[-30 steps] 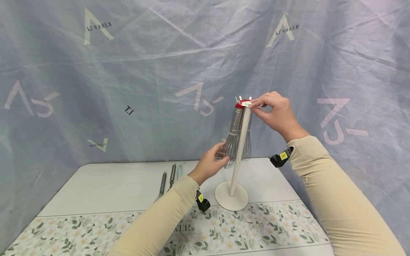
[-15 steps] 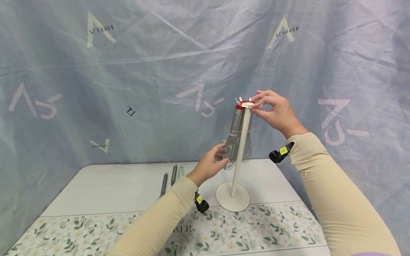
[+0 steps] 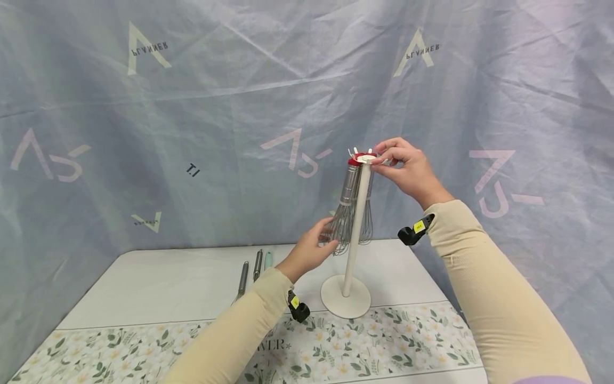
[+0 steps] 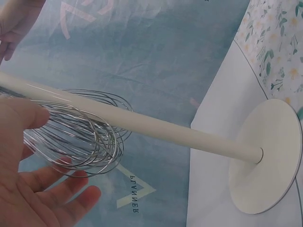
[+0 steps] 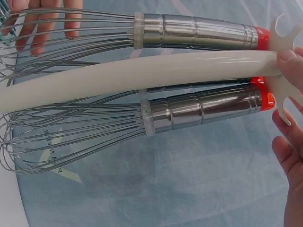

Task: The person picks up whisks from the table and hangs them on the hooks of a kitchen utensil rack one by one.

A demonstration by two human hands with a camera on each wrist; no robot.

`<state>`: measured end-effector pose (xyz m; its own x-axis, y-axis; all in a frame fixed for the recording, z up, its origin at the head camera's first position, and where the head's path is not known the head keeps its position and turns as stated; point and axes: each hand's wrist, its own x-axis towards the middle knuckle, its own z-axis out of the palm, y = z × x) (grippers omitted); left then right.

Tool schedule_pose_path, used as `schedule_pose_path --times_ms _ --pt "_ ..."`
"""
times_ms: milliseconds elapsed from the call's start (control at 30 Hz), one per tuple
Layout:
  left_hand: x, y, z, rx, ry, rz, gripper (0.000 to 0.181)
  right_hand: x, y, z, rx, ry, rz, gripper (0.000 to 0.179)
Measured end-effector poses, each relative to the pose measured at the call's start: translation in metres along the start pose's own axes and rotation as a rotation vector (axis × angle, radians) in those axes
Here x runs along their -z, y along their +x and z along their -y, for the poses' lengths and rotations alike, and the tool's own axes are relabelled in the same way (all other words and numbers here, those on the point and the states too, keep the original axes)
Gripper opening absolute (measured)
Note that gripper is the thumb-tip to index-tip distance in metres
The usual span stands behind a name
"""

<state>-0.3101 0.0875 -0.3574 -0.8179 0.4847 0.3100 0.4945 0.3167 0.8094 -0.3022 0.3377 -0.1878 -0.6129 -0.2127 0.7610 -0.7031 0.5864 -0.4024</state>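
Note:
A white utensil stand (image 3: 355, 229) with a round base stands upright on the table. Metal whisks with red ends hang from its hooks; one whisk (image 5: 203, 34) and another whisk (image 5: 203, 108) show on either side of the pole, with part of a third handle (image 5: 182, 87) behind it. My right hand (image 3: 408, 166) pinches the hooked top plate (image 3: 366, 159) between thumb and fingers. Lower down, my left hand (image 3: 309, 248) is at the wire loops (image 4: 94, 137), its fingers relaxed and spread behind them, thumb in front; whether it touches the wires I cannot tell.
On the table left of the stand lie a small whisk (image 3: 243, 277), a dark-handled utensil (image 3: 258, 262) and a mint-green handle (image 3: 268, 260), partly hidden by my left arm. A floral runner (image 3: 120, 344) crosses the table front. A grey-blue curtain (image 3: 216, 133) hangs behind.
The upper fingers of my right hand have spread slightly at the top plate. My left hand keeps its place by the whisk wires. The head view has shifted a little.

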Motion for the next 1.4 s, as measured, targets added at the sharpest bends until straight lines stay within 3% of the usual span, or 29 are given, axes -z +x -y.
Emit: schedule_pose_path --times_ms 167,267,467,567,700,867,1000,1200,1400 --pt "0.007 -0.009 0.003 0.028 -0.012 0.004 0.065 -0.003 0.000 -0.002 -0.021 0.002 -0.005 0.018" --pt "0.014 -0.017 0.004 0.039 -0.003 -0.008 0.065 -0.003 -0.001 -0.001 -0.034 -0.010 -0.005 0.011" --pt "0.035 -0.045 0.012 0.018 -0.015 -0.066 0.062 -0.004 -0.003 0.002 -0.044 -0.034 -0.003 0.006" --pt "0.049 -0.063 0.021 0.018 -0.037 -0.116 0.061 -0.005 -0.004 0.003 -0.044 -0.042 0.000 0.006" --pt "0.068 -0.086 0.037 0.067 -0.064 -0.173 0.058 -0.006 -0.004 0.004 -0.048 -0.055 0.000 0.004" --pt "0.087 -0.105 0.058 0.100 -0.103 -0.222 0.057 -0.008 -0.004 0.005 -0.053 -0.058 -0.019 0.003" --pt "0.098 -0.117 0.071 0.117 -0.112 -0.260 0.057 -0.009 -0.003 0.007 -0.067 -0.074 -0.032 0.004" --pt "0.107 -0.131 0.087 0.192 -0.147 -0.344 0.053 -0.013 -0.001 0.014 -0.098 -0.105 -0.044 0.008" --pt "0.110 -0.135 0.106 0.271 -0.133 -0.378 0.050 -0.016 -0.001 0.021 -0.105 -0.192 -0.060 0.011"
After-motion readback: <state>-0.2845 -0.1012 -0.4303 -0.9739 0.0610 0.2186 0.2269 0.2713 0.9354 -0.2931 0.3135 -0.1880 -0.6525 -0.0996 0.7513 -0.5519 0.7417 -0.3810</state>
